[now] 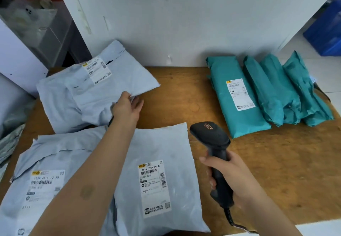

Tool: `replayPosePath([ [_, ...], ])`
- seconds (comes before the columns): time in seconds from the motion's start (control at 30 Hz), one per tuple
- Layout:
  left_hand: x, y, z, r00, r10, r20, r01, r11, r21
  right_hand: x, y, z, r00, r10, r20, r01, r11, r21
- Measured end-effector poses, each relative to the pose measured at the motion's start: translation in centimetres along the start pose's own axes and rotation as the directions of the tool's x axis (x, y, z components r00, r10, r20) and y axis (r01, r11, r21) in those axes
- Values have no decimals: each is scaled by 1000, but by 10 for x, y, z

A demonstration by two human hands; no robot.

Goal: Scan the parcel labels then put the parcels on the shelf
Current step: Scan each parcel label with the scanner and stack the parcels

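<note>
Several pale grey parcel bags lie on the wooden table (184,95). My left hand (127,106) reaches to the far grey parcel (96,88) and pinches its near edge between thumb and fingers; its label faces up near the wall. Two more grey parcels lie close to me, one in the middle (162,161) and one at the left (46,161), labels up. My right hand (230,173) grips a black handheld scanner (214,143), head pointing away from me, above the table right of the middle parcel. Several teal parcels (239,97) lie in a row at the right.
A white wall (166,23) stands directly behind the table. A clear plastic box (42,28) sits at the back left, and a blue crate (324,32) on the floor at the far right. The scanner's cable (230,219) trails toward me.
</note>
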State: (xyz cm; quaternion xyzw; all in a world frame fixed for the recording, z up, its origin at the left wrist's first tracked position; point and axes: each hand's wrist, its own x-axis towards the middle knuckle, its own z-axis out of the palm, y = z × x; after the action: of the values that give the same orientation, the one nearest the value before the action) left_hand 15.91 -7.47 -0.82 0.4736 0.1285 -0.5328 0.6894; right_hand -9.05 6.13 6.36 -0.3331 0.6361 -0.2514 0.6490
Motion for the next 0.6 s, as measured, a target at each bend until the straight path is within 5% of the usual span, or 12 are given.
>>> replayPosePath([
  [0.17, -102, -89, -14, 993, 21, 114, -43, 980, 194, -8, -2, -40, 993, -66, -94, 73, 995, 66],
  [0.37, -193, -226, -44, 957, -291, 16, 256, 866, 430, -15, 20, -102, 991, -70, -114, 84, 988, 126],
  [0.47, -231, -264, -60, 751, -653, -97, 490, 454, 744, -21, 40, -133, 996, -23, -90, 35, 990, 133],
  [0.53, -244, -269, -66, 558, -824, -97, 400, 164, 902, -25, 53, -154, 996, 5, -93, 9, 989, 150],
  [0.57, -244, -269, -71, 606, -792, -72, 278, 126, 952, -26, 59, -163, 995, 17, -98, -1, 988, 157],
  [0.6, -239, -269, -77, 749, -663, -2, 118, 130, 984, -28, 65, -172, 995, 26, -100, -10, 987, 160],
])
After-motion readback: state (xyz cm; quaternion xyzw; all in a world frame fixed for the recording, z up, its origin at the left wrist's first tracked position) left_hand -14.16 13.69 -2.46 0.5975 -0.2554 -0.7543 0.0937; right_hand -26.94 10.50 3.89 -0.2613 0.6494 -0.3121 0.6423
